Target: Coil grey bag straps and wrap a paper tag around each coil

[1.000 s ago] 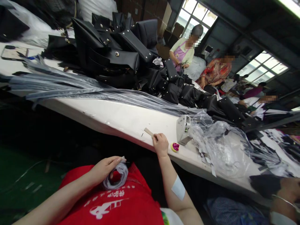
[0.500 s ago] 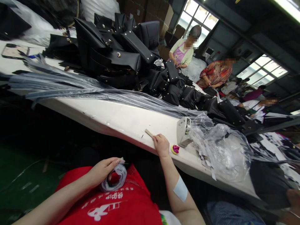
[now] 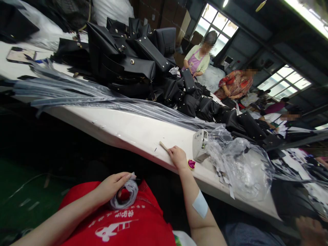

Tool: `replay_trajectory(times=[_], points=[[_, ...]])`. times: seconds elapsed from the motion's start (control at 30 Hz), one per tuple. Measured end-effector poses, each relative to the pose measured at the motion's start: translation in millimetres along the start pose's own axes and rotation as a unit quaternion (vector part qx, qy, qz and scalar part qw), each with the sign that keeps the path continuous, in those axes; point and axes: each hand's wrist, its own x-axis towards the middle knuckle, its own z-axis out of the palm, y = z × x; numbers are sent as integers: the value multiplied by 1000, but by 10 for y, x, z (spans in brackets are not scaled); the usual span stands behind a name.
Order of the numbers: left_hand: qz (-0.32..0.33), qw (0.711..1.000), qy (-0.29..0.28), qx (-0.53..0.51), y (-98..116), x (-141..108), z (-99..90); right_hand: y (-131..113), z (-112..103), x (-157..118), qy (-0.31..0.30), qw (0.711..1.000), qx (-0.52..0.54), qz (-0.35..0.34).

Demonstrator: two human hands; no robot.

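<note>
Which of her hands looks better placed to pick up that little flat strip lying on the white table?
The right hand. It rests on the table with its fingertips at the strip. The left hand is down at the lap, curled around a roll of white tape.
</note>
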Motion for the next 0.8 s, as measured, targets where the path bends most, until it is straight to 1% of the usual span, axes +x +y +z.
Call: replay_trajectory(times=[0.17, 0.33, 0.5, 0.57, 0.67, 0.73, 0.77, 0.8], points=[[10, 1000, -7, 4, 18, 5, 5, -24, -30, 56, -27, 999, -23, -22], [24, 1000, 11, 14, 33, -6, 5, -97, 14, 61, -13, 1000, -28, 3], [22, 1000, 4, 19, 92, -22, -2, -105, 112, 118, 44, 997, 2, 66], [28, 999, 6, 25, 119, -25, -5, -60, 101, 171, 69, 993, 22, 93], [32, 999, 10, 37, 139, -44, -2, 18, -31, 208, 129, 979, 52, 151], [14, 999, 4, 39, 136, -68, 7, 3, -171, 157, 179, 964, 69, 184], [2, 999, -1, 38, 131, -80, 13, -43, -245, 99, 196, 960, 95, 177], [-7, 999, -4, 34, 124, -90, 17, -117, -319, 19, 196, 960, 137, 146]])
